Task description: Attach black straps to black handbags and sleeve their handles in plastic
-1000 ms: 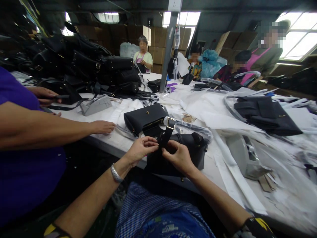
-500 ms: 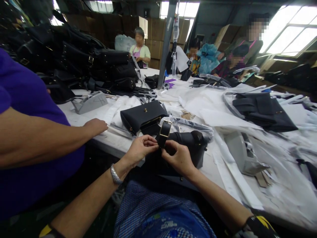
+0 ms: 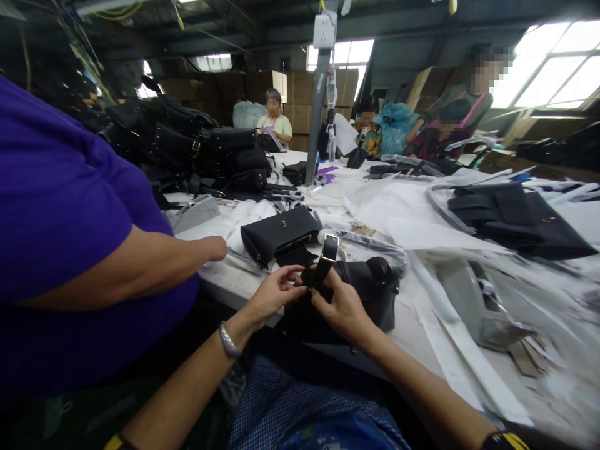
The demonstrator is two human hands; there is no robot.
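My left hand [image 3: 277, 291] is closed, its thumb and fingers pinching the dark end of a black strap [image 3: 320, 272]. From the other side my right hand [image 3: 344, 309] grips the same strap, fingers curled around it. A gold-coloured buckle [image 3: 330, 248] stands up at the strap's upper end, above both hands. Beneath my hands a black handbag [image 3: 382, 306] rests at the table's near edge, partly hidden by my right hand. Just beyond lies another black handbag [image 3: 281, 234] with a small gold clasp, its opening toward me.
A co-worker in a purple shirt [image 3: 70, 206] stands close on my left, one arm over the table edge. Grey holders [image 3: 473, 306], white paper [image 3: 412, 219] and a black bag [image 3: 515, 219] cover the right side. Black bags [image 3: 210, 150] are piled back left by a post [image 3: 317, 112].
The strap and buckle lean more to the right, and my fingers have shifted slightly on the strap. My view has tilted up; the co-worker in purple has come further into it.
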